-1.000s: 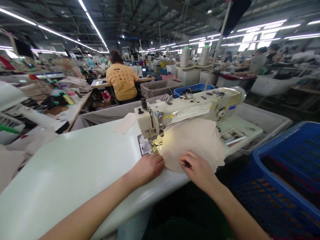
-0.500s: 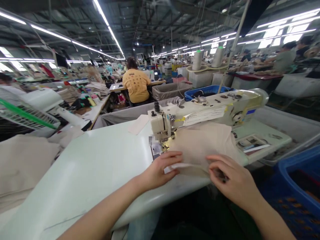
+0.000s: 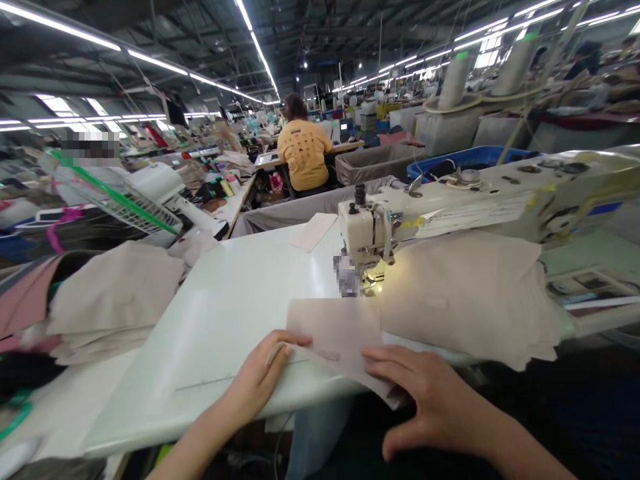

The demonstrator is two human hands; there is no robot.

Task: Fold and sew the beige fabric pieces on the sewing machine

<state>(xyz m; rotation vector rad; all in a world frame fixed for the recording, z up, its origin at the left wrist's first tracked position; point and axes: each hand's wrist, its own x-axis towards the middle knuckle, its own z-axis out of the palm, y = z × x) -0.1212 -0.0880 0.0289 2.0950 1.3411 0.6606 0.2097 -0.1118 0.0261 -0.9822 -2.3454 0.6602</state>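
A beige fabric piece [image 3: 340, 327] lies on the pale green sewing table [image 3: 230, 313], in front of the presser foot, its near edge hanging over the table's rim. My left hand [image 3: 265, 367] pinches its near left corner between thumb and fingers, the edge slightly lifted. On the piece's right side rest the fingertips of my right hand [image 3: 425, 387], spread with the thumb well apart. The sewing machine [image 3: 365, 230] stands just beyond, its lamp lighting the needle area. To the right, under the machine arm, sits a stack of beige fabric pieces [image 3: 465, 293].
One loose beige piece [image 3: 315, 233] lies behind the machine head. At left are a heap of beige fabric [image 3: 115, 287] and a white fan [image 3: 155, 183]. Ahead, a person in a yellow shirt [image 3: 305, 153] sits at another table. A blue basket [image 3: 465, 157] stands behind the machine.
The view has swung left, so the machine appears farther right. My left hand has moved left and closed on a fabric corner. A single piece now shows between my hands, apart from the stack.
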